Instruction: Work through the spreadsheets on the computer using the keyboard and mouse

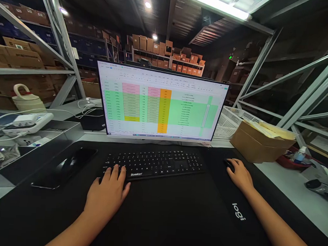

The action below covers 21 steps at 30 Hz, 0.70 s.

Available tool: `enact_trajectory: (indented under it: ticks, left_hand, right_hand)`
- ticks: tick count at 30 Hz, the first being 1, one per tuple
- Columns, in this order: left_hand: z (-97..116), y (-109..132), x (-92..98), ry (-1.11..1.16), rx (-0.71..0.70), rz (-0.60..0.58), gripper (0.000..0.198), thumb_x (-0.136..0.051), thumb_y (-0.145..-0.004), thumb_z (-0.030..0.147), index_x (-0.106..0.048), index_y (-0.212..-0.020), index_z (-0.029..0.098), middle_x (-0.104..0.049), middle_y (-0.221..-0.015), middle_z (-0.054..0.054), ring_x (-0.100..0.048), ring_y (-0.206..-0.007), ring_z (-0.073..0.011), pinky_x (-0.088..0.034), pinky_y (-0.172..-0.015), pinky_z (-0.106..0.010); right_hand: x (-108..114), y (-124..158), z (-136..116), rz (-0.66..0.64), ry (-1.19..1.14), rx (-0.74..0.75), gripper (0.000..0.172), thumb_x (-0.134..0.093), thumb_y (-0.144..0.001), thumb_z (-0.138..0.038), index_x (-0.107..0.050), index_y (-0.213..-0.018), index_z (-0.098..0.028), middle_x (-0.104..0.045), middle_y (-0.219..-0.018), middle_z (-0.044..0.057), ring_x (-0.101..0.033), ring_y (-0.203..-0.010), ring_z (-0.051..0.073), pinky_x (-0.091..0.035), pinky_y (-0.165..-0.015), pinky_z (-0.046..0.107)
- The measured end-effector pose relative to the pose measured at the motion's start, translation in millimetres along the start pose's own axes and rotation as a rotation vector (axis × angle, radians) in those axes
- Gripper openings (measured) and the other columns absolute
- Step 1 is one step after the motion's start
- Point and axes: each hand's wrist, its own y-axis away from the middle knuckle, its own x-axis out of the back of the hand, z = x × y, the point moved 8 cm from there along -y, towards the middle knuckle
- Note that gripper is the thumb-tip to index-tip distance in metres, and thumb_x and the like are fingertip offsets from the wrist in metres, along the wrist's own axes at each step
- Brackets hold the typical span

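One left hand lay open, fingers loosely spread on the near left of the black keyboard, the right hand gripped a dark mouse at right, a lit monitor stood far.

We see a dim warehouse, lit overhead by a long white tube light and a small round white ceiling lamp. Glare streaks the glossy black rectangular phone. The white-lettered black plastic keyboard looks sharp; the wide, glowing flat monitor's small text blurs. Edges stretch.
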Motion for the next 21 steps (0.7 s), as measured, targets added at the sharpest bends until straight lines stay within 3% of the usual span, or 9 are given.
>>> enact_trajectory:
  ticks: [21]
  left_hand:
    - [-0.8,-0.3,-2.2,0.017,-0.008,0.016,0.058,-0.025,-0.096,0.033,-0.049,-0.142,0.006,-0.051,-0.148,-0.025,-0.05,-0.134,-0.0403,-0.05,-0.095,-0.056]
  right_hand:
    - [1.5,2.0,-2.2,0.014,-0.024,0.019,0.045,-0.043,-0.089,-0.039,-0.058,-0.131,-0.031,-0.056,-0.136,0.005,-0.062,-0.115,0.022,-0.049,-0.097,0.037]
